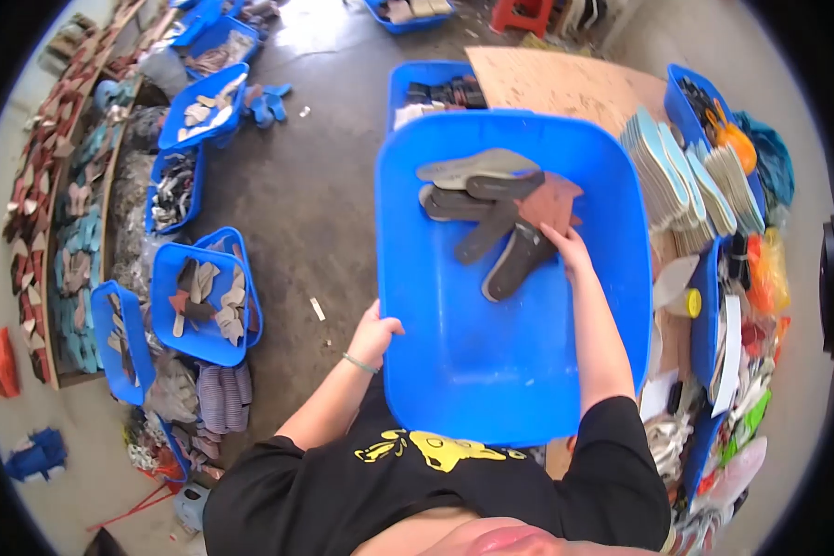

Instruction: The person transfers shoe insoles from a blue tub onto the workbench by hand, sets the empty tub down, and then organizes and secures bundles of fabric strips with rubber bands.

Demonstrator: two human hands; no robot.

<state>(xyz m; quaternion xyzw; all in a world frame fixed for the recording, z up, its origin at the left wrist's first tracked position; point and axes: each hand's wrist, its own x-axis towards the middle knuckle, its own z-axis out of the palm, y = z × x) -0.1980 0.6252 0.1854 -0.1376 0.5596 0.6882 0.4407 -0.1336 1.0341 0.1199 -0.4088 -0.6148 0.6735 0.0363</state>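
Note:
A large blue plastic tub [477, 389] is tilted in front of my body. My left hand [373, 335] is closed round its left rim, with the thumb over the edge. Inside, at the far end, lies a small pile of grey and dark slipper soles [477, 176], some overlapping. My right hand [568, 248] reaches into the tub with its fingers closed on a dark slipper [521, 262]. Reddish-brown upper pieces [551, 199] lie just above those fingers. Part of the grip is hidden behind the hand.
Stacked light-blue and white soles [658, 167] stand at right beside a wooden board [556, 88]. Another blue bin [426, 72] is behind the tub. Several blue bins [204, 347] of shoe parts line the left, near a rack of slippers [83, 213].

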